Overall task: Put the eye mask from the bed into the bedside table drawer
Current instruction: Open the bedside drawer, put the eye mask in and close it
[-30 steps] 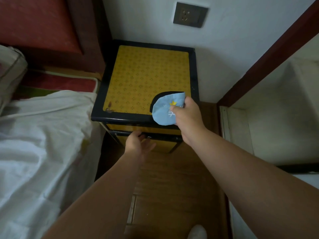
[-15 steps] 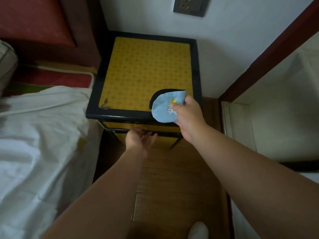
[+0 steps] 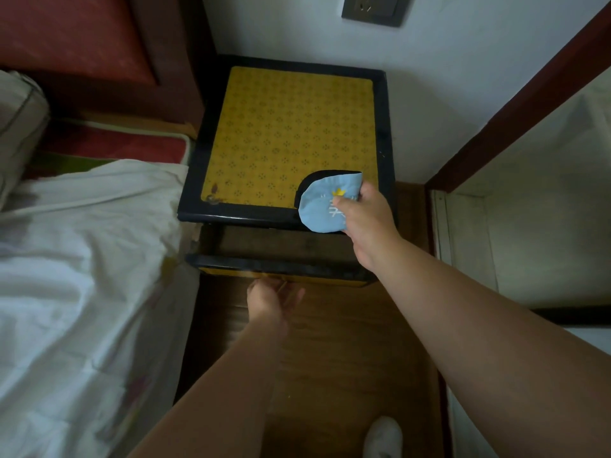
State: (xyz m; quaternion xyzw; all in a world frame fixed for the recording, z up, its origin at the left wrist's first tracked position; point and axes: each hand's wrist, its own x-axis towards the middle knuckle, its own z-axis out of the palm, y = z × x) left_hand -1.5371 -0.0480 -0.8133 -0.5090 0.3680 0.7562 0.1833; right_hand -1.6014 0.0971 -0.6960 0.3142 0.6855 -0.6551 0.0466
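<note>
The light blue eye mask point(image 3: 322, 206), edged in black and folded, is gripped in my right hand point(image 3: 367, 223) over the front right corner of the bedside table point(image 3: 291, 133), which has a yellow patterned top and a black frame. Below the top, the drawer point(image 3: 281, 267) stands pulled out partway, its dark inside showing. My left hand point(image 3: 271, 300) is under the drawer's front edge, palm up, fingers curled on its underside or handle, which is hidden.
The bed with a white sheet point(image 3: 82, 276) fills the left side, close against the table. A wall socket point(image 3: 372, 8) sits above the table. A dark wooden door frame point(image 3: 515, 104) runs along the right. Wooden floor point(image 3: 330, 358) and my white shoe point(image 3: 383, 436) lie below.
The drawer has been pulled out toward me by my left hand; it was closed before. My right hand still holds the mask over the table's front right corner.
</note>
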